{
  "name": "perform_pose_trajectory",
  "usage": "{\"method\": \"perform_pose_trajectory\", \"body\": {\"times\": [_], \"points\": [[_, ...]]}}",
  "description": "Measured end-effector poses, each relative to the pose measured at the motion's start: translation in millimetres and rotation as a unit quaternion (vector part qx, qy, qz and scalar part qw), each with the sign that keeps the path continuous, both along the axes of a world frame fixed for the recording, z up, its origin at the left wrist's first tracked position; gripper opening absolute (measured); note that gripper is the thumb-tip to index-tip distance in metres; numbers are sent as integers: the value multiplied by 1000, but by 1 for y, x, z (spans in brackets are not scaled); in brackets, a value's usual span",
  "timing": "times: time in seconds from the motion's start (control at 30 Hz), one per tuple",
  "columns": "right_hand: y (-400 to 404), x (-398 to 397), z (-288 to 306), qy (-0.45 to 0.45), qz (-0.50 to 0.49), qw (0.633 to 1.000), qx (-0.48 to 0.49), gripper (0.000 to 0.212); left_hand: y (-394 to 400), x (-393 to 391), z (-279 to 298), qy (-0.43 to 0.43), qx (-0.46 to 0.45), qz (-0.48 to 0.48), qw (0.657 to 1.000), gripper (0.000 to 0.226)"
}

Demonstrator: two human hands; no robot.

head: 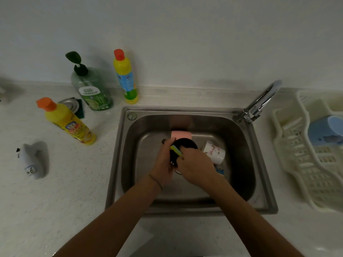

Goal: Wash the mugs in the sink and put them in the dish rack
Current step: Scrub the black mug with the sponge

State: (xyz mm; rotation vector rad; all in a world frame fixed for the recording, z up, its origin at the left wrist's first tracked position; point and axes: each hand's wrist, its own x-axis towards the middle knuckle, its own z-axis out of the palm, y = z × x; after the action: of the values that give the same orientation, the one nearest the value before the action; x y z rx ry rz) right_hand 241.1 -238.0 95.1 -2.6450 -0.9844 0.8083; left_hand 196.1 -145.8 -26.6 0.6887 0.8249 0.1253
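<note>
While the soap bottles stood idle on the counter at the left, the lying yellow bottle (pixel 68 123), the green pump bottle (pixel 92 89) and the upright yellow bottle (pixel 125 76) all well apart from the action, the work was down in the steel sink (pixel 239 164). And there it was: the left hand (pixel 165 162) wrapped round the side of a black mug (pixel 185 145), holding it over the basin, while the right hand (pixel 196 169) pinched a yellow-and-blue sponge (pixel 176 150) against the mug's rim, fingers curled tight on it. Scrubbing stage, by the look of it, with no water running from the faucet (pixel 259 104). Just behind the black mug lay something pink (pixel 181 134), mug or cloth I could not tell. Just to the right, a white flowered mug (pixel 214 152) lay on its side in the basin, waiting its turn. Over at the far right, the cream dish rack (pixel 297 164) already held one blue mug (pixel 324 132). So one home, one in hand, at least one to go.
</note>
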Motion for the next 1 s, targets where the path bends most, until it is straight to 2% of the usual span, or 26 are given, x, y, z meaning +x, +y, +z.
{"method": "perform_pose_trajectory", "body": {"times": [0.03, 0.1, 0.17, 0.23, 0.3, 0.37, 0.43, 0.47, 0.53, 0.6, 0.67, 0.87, 1.0], "points": [[0, 0, -1, -5, -8, 1000, 2, 18, 1, -1, 1, -1, 8, 10, 1000, 94], [2, -1, -1, -68, 4, 997, -18, 22, 1, -4, 1, -17, 31, 16, 999, 88], [6, -5, 1, -141, 36, 988, -58, 29, -2, -3, 6, -25, 41, 4, 999, 89], [10, -10, 1, -167, 81, 978, -94, 29, -7, -2, 13, -28, 55, 0, 998, 90], [12, -8, 2, -124, 73, 987, -76, 24, -10, -3, 15, -38, 78, 8, 996, 85], [7, 1, -4, -12, 22, 1000, 0, 21, -7, -4, 11, -53, 78, 23, 995, 82], [-1, 4, -8, 98, -6, 992, 81, 31, -4, -6, 14, -53, 45, 34, 997, 89], [-4, 3, -10, 114, 5, 988, 103, 40, -3, -5, 15, -47, 24, 37, 998, 96], [-9, -2, -21, 45, 47, 992, 111, 44, -3, -4, 19, -40, -5, 31, 999, 97], [-11, -4, -27, -41, 54, 992, 103, 35, -6, -4, 24, -47, -8, 23, 999, 86], [-15, 0, -24, -74, 55, 991, 94, 29, -4, -7, 33, -43, -7, 4, 999, 79], [-33, 18, -4, -55, 204, 974, 88, 33, 20, -24, 59, -24, 82, -118, 989, 50], [-31, 10, -12, -81, 216, 968, 94, 34, 14, -23, 60, 2, 174, -74, 982, 38]]}}
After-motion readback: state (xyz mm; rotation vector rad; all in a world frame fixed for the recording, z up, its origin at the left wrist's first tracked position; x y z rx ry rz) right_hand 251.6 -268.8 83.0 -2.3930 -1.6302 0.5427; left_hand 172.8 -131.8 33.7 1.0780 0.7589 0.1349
